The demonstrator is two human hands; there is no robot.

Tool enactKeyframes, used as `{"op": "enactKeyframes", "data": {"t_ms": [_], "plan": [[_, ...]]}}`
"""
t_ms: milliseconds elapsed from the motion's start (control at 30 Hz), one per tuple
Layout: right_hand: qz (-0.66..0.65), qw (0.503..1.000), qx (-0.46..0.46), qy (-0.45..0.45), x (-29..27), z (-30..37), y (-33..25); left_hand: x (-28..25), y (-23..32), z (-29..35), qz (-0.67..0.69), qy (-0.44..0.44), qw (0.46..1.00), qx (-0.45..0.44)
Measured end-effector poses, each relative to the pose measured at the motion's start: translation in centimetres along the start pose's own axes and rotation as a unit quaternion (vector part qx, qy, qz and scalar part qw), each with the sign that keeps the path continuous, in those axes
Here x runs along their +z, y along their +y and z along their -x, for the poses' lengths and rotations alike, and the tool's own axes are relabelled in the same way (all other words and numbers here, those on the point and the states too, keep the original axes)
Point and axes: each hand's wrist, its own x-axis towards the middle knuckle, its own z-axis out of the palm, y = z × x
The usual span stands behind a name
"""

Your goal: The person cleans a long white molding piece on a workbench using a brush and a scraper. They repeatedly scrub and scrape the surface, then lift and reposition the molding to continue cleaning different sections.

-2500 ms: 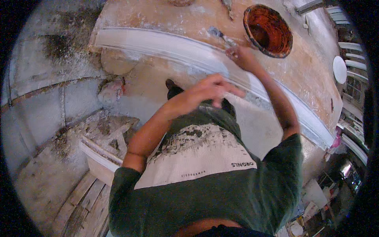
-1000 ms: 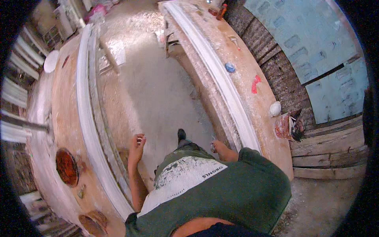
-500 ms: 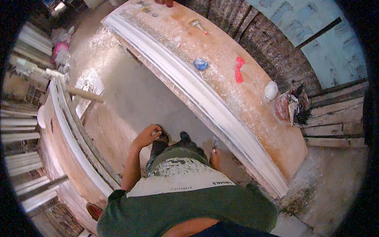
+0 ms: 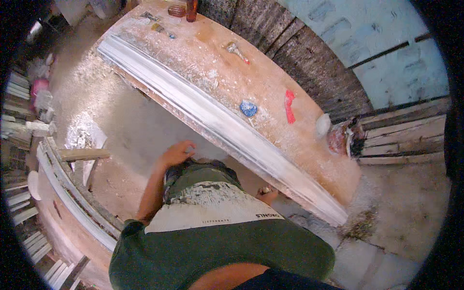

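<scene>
L forearm, bare, slants up & slightly inward from the lower L of view; L wrist bends twd midline. L hand hangs in front of torso, back of hand up, fingers loosely curled, w/ a small gap betw. thumb & index. R hand lies lower, at R side of torso, fingers bent; grip detail too blurred. R forearm mostly hidden.

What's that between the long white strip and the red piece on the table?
In the head view, a small blue object lies between the white strip and the red piece, nearer the strip.
</scene>
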Motion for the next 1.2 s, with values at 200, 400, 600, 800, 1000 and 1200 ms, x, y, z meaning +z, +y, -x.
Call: {"op": "enactKeyframes", "data": {"t_ms": [200,400,600,800,1000,1200], "plan": [[-0.075,0.971,-0.229,-0.004,23.0,12.2,-5.9,-12.8,-3.7,2.9,0.014,0.121,0.977,-0.173],[0.389,0.655,-0.576,-0.297,52.5,3.7,-6.7,-18.2,-6.3,4.1,-0.04,0.237,0.953,-0.186],[0.545,0.259,-0.774,-0.19,70.0,-5.1,-2.0,-18.2,-2.6,8.6,0.088,0.272,0.921,-0.266],[0.639,0.414,-0.633,-0.143,74.6,1.9,2.9,-13.0,-0.3,16.1,0.123,0.439,0.784,-0.422],[0.438,0.599,-0.573,-0.348,78.0,15.1,10.9,-7.7,-0.8,20.4,0.217,0.502,0.734,-0.403],[0.32,0.438,-0.436,-0.718,69.6,44.4,26.5,-10.7,-0.6,25.1,0.263,0.539,0.735,-0.317]]}}
